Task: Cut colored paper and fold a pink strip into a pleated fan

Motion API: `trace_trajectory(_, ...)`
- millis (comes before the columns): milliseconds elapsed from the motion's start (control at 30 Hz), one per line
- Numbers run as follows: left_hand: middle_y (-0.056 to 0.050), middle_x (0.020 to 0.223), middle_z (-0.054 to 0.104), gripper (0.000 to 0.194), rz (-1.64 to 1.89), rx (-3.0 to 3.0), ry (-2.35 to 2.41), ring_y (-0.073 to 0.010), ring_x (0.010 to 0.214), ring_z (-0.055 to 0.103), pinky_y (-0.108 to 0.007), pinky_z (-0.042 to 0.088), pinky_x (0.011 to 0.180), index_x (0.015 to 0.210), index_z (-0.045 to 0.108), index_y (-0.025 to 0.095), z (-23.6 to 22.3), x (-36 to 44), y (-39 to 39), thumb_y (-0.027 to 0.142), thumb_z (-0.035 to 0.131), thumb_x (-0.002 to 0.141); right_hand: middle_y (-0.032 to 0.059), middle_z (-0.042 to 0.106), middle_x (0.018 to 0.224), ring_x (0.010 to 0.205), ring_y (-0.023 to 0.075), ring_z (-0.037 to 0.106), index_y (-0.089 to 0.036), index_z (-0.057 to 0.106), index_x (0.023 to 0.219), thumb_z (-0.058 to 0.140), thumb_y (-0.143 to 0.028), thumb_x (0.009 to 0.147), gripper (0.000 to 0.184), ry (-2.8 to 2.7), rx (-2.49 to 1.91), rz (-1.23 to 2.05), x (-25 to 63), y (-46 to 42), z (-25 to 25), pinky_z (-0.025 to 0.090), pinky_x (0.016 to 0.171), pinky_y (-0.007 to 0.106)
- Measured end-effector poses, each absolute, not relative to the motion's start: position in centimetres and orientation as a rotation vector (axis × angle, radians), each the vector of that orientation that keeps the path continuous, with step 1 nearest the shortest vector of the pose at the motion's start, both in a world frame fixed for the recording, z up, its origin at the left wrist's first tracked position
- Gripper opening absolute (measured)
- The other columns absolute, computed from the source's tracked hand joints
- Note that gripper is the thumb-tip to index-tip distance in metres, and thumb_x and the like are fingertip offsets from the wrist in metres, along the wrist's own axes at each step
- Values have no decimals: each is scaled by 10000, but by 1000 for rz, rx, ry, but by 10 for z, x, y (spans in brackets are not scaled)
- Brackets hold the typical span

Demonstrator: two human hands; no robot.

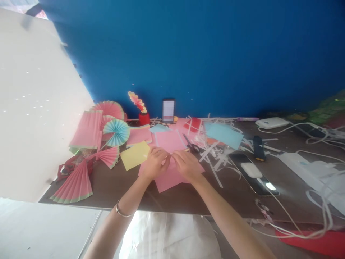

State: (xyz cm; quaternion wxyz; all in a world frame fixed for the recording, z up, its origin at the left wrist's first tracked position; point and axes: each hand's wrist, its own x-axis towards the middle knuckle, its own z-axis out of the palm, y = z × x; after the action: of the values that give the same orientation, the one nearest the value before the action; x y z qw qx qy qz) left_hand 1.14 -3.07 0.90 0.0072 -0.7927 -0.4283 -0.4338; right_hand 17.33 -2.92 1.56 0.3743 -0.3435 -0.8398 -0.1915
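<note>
Over overlapping sheets of pink paper (pixel 169 180), my left hand (pixel 156 162) and my right hand (pixel 187 164) are close together, their fingertips almost meeting. Both hands have curled, pinching fingers. Whatever lies between the fingertips is too small and hidden to make out. A yellow sheet (pixel 134 155) lies just left of my left hand. Scissors (pixel 192 144) with dark handles rest beyond my right hand, beside a heap of thin white paper strips (pixel 219 158). Pink paper with pale strips along its sides (pixel 169 139) lies behind my fingers.
Folded pink fans (pixel 74 183) and a blue pleated fan (pixel 116 132) fill the left side. A phone (pixel 168 110) stands against the blue wall near a red pot (pixel 144 118). Blue paper (pixel 225 135), another phone (pixel 253 174), a power strip (pixel 299 169) and white cables occupy the right.
</note>
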Motion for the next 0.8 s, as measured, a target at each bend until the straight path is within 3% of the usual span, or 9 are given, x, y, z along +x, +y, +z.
trace_trajectory(200,-25,747,634,139,-1947,-2700,-1731,-145,741,594,-275,478,681,725,585,187,9,15,-31,213,460,779,47,670,871,734,147,587,-178,565,879,417,-84,850,178,-2147,-866,-614,174,-29,13,413,676,274)
trace_trajectory(333,-40,717,633,252,-2445,-2318,-2040,-122,611,586,-269,494,643,701,577,159,4,0,-17,363,473,806,66,660,865,783,165,610,-194,528,940,428,-81,833,185,-1871,-852,-664,184,-25,10,439,700,286)
trace_trajectory(400,-84,892,657,339,-2567,-1945,-2264,-135,627,608,-274,498,603,876,592,160,-1,-12,-7,460,445,813,72,655,854,797,176,617,-205,520,940,428,-111,841,164,-1732,-910,-600,189,-21,10,457,717,300)
trace_trajectory(467,-132,1020,638,431,-2601,-1727,-2368,-190,797,636,-295,509,645,1010,572,160,-6,-23,2,507,389,831,73,652,841,804,184,619,-209,521,930,433,-138,848,140,-1670,-952,-526,192,-16,10,473,719,310)
trace_trajectory(533,-148,1149,582,442,-2471,-1681,-2351,-236,1037,569,-345,496,776,1115,530,186,-11,-31,7,497,370,845,70,649,824,799,187,616,-208,526,908,436,-151,852,121,-1648,-967,-474,193,-12,11,484,711,312)
trace_trajectory(600,-159,1318,435,463,-2175,-1655,-2270,-274,1253,370,-427,397,940,1212,459,204,-13,-35,9,458,439,826,69,645,810,789,188,610,-203,526,884,440,-155,851,104,-1642,-974,-436,194,-9,11,489,700,312)
trace_trajectory(700,-203,1435,186,573,-1702,-1632,-2031,-331,1348,102,-535,217,1032,1269,394,141,-14,-35,5,374,547,769,69,640,797,775,188,600,-200,523,865,450,-151,847,90,-1610,-1000,-399,196,-7,10,484,682,307)
trace_trajectory(800,-198,1361,315,407,-1348,-1914,-1738,-335,1321,181,-545,238,1011,1134,528,141,-15,-30,-1,307,555,764,71,635,816,787,190,597,-205,527,876,446,-177,856,88,-1570,-1050,-369,198,-6,9,476,660,297)
